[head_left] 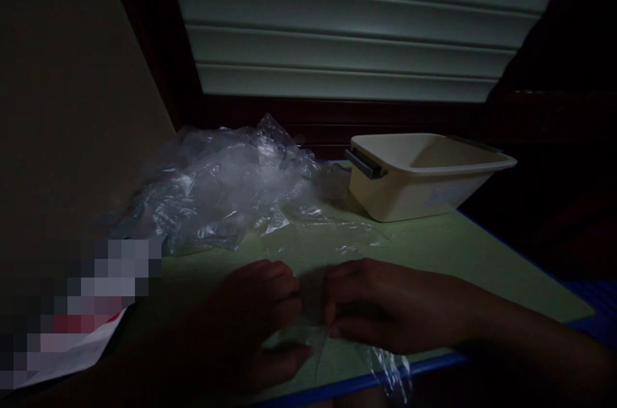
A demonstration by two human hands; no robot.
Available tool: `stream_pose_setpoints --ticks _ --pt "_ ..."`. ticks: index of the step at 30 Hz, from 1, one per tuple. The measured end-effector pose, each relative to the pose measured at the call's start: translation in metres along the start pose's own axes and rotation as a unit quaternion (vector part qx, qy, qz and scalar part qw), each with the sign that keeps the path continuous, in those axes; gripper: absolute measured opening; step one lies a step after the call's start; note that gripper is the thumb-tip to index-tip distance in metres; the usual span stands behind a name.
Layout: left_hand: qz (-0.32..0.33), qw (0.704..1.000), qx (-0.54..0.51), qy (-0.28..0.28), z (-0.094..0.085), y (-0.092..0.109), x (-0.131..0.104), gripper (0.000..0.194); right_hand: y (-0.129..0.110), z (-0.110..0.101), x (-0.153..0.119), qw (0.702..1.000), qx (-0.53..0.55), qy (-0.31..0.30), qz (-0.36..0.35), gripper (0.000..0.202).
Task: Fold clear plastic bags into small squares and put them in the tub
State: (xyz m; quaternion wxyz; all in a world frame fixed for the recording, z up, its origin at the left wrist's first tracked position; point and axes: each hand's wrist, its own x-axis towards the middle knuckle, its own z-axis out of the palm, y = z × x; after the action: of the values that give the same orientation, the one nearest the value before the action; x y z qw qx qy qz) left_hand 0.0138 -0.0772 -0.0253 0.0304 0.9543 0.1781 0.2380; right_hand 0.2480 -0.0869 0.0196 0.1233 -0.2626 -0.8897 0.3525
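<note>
A clear plastic bag (pixel 332 238) lies flat on the light green tabletop, and its near end hangs over the blue front edge. My left hand (pixel 265 318) rests over the bag's left side with fingers curled; its thumb sits a little apart, with film showing between. Facing it, my right hand (pixel 380 305) has its thumb and bent fingers closed on the bag's film. A narrow gap separates the two hands. Dim light hides exactly how the fingertips meet the film.
A heap of crumpled clear plastic bags (pixel 226 177) covers the table's back left. At the back right stands a cream plastic bin (pixel 414 193) with dark handles. A white sheet (pixel 81 353), partly blurred out, lies at left. Behind is a slatted panel (pixel 347 29).
</note>
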Motion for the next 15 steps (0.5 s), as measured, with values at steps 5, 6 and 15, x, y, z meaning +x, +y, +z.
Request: stream_pose_setpoints --ticks 5,6,15 --pt "0.001 0.999 0.033 -0.038 0.0082 -0.0059 0.0034 0.014 0.0000 0.0002 -0.0012 1.000 -0.005 0.004 0.010 0.004" --pt "0.000 0.999 0.029 -0.032 0.0084 -0.0060 0.0037 0.017 0.0003 0.0001 -0.0013 1.000 -0.008 0.007 0.014 0.008" --pt "-0.032 0.999 -0.029 -0.021 0.0047 -0.0066 0.0094 0.020 0.0008 0.0020 0.0029 0.994 -0.094 0.030 0.046 0.028"
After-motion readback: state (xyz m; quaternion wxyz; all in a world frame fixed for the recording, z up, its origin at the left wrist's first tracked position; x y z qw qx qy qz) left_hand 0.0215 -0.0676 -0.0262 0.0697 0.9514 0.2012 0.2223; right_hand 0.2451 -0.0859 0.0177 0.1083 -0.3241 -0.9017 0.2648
